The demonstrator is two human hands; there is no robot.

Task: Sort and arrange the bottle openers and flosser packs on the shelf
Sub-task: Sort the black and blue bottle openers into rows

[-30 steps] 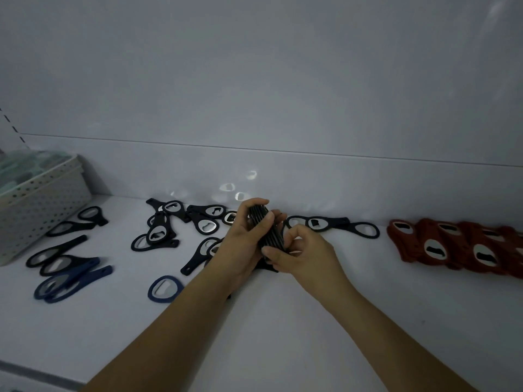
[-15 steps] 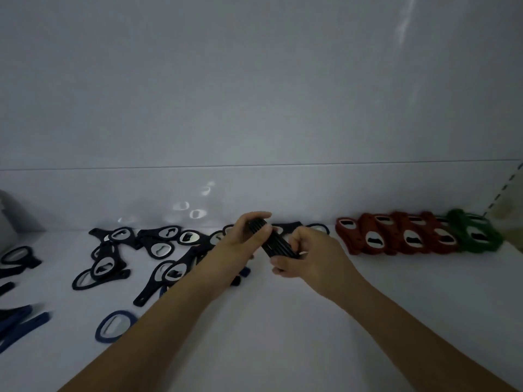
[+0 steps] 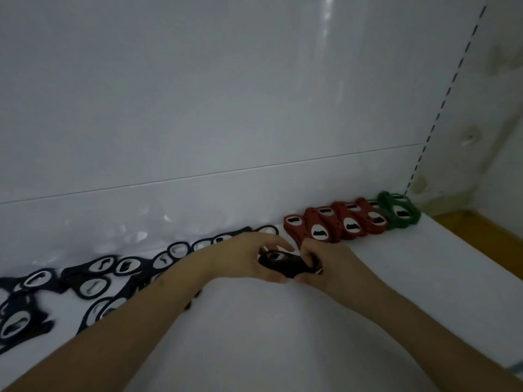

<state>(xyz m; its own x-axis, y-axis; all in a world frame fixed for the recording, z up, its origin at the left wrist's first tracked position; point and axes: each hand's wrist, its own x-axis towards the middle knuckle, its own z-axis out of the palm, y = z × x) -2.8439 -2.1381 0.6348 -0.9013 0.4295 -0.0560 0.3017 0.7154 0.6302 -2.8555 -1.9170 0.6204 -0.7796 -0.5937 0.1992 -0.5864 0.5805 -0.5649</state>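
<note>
No readable text, label, brand or number shows anywhere.

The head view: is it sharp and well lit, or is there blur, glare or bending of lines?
Head view: dim and soft overall; the black openers at far left smear; pale glare streaks the back wall; the wall seam bows from the wide lens; both hands and the dark stack they hold lack fine detail.

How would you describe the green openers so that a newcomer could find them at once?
Follow the shelf to its far right corner. The row of red openers along the back wall ends there in the green openers, the only green ones.
</note>
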